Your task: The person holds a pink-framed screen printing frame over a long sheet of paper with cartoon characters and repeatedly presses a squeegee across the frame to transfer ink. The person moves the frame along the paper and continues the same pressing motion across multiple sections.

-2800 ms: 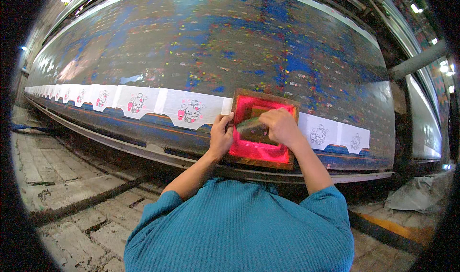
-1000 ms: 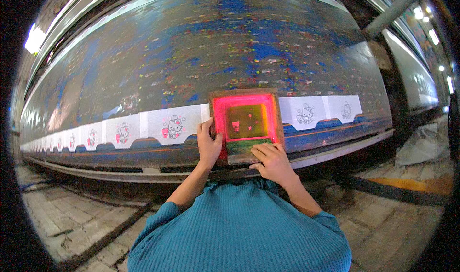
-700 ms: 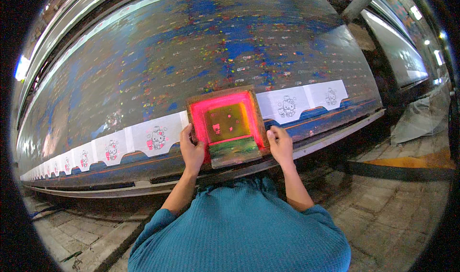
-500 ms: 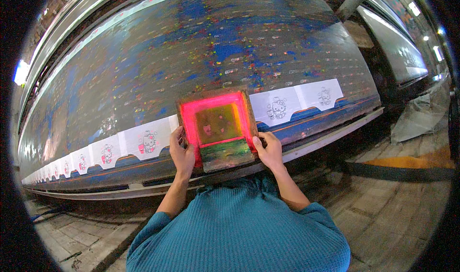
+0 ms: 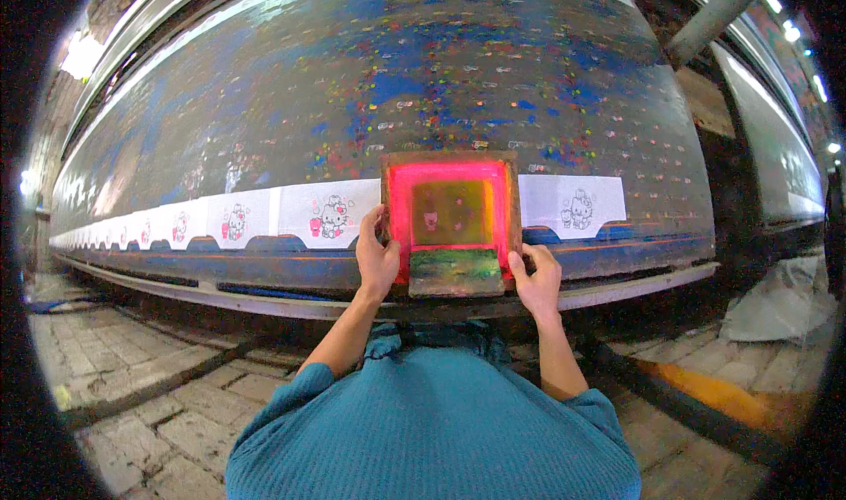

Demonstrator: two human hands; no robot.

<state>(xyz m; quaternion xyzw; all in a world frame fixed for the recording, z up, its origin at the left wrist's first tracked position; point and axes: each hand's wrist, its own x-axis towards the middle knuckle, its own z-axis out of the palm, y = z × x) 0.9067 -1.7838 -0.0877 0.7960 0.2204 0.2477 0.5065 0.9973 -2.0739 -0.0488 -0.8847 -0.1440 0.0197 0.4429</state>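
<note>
A square wooden printing screen [image 5: 445,170], thickly coated with bright pink ink round an olive mesh window, lies over a row of white cut pieces [image 5: 339,200]. A green-smeared flat blade [image 5: 454,273] rests across its lower part. My left hand [image 5: 377,262] grips the screen's left side, fingers curled over the edge. On the opposite side, my right hand [image 5: 538,280] holds the edge with thumb and bent fingers. The pieces left of the screen carry cartoon figures with pink details; the piece to its right [image 5: 599,192] shows a grey outline figure. The screen hides what lies beneath.
A long paint-speckled table [image 5: 264,95] stretches away, its near rail [image 5: 634,284] just before me. Another slanted table [image 5: 771,148] and a grey post [image 5: 714,15] stand at the right. A translucent sheet [image 5: 767,306] lies low at the right, above a brick floor [image 5: 123,341].
My right hand has left the blade, which now lies flat, and grips the frame. The screen has shifted rightward along the row, uncovering another pink-detailed figure on its left. The view has rotated.
</note>
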